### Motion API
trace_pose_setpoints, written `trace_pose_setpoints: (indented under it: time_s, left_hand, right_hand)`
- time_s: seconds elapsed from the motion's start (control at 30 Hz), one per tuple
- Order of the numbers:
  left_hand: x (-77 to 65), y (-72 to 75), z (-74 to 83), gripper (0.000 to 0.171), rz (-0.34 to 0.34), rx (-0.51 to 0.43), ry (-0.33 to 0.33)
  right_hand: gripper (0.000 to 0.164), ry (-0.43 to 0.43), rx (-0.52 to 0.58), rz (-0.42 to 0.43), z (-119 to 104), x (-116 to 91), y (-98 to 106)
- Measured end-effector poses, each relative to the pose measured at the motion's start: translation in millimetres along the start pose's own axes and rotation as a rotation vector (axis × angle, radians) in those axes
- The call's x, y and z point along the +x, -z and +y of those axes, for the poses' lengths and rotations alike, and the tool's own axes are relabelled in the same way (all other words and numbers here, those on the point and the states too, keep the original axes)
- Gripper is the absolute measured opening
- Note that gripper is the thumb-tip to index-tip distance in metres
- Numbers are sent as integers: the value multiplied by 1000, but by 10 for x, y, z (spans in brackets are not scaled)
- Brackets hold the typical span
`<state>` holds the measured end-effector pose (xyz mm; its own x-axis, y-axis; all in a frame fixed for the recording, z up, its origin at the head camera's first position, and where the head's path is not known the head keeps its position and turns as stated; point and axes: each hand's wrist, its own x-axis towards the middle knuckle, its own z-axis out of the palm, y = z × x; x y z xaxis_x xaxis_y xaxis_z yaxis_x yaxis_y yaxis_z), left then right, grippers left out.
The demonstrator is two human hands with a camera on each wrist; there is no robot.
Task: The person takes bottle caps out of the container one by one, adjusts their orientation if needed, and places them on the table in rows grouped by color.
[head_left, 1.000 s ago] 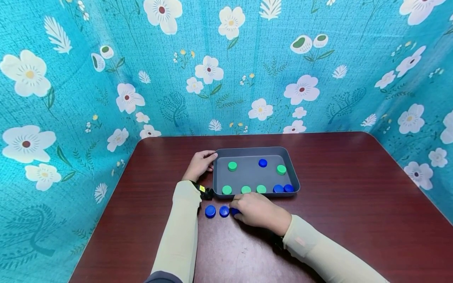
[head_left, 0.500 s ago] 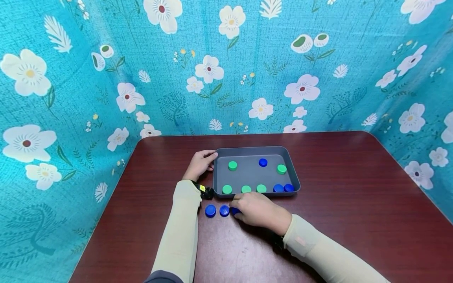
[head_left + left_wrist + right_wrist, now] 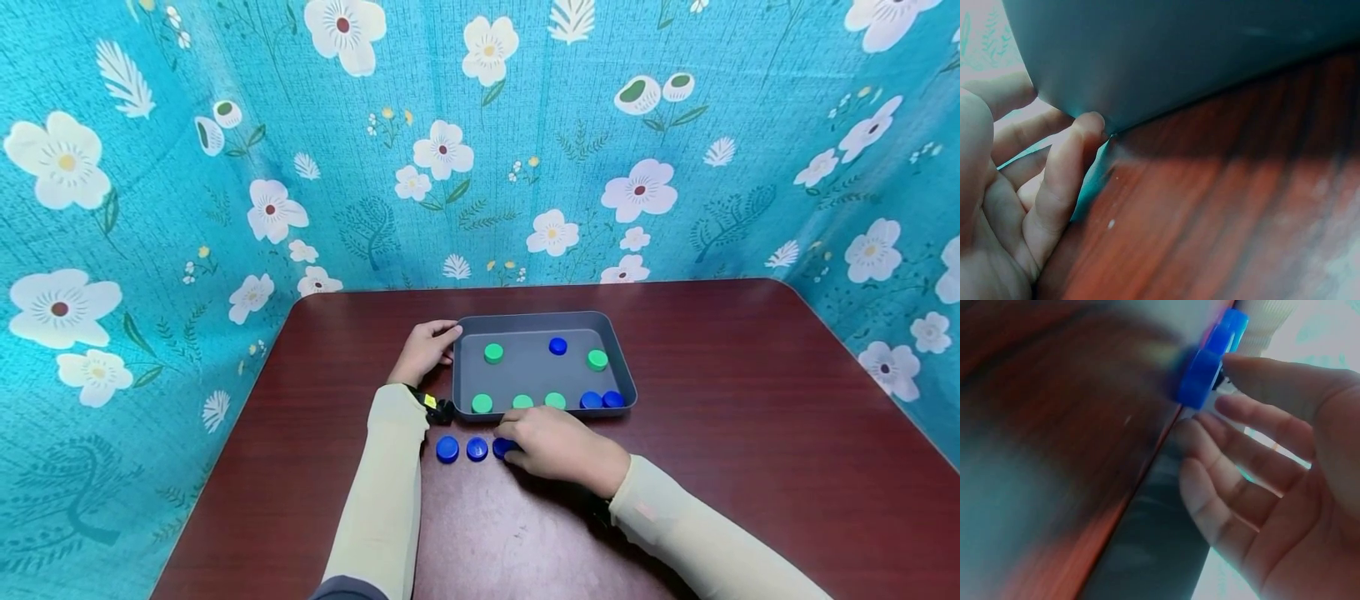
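Your head view's bright, mostly sharp; pale glare on the near table [image 3: 480, 533], dark shadow under your right sleeve [image 3: 697, 525]. Your left wrist view's dim, tray [image 3: 1179, 56] side shaded, curtain [image 3: 982, 37] washed out top left. Right wrist: table smeared, top right overexposed.

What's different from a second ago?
The right hand shifted slightly right, uncovering more of the rightmost blue cap on the table; whether the fingers still touch it isn't clear. Unchanged: left hand at the far left corner of the tray, caps inside, two other blue caps on the table.
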<state>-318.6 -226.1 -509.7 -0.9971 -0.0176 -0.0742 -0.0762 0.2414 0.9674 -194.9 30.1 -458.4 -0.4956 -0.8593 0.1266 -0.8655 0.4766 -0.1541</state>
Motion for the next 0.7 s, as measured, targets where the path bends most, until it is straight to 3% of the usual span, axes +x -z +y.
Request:
trace_pose_setpoints:
  time_s: [0.7]
  left_hand:
    - [-31,-13,-12,37,9,-6,-21]
  right_hand:
    - [17,-10,24,46,172,-277,94]
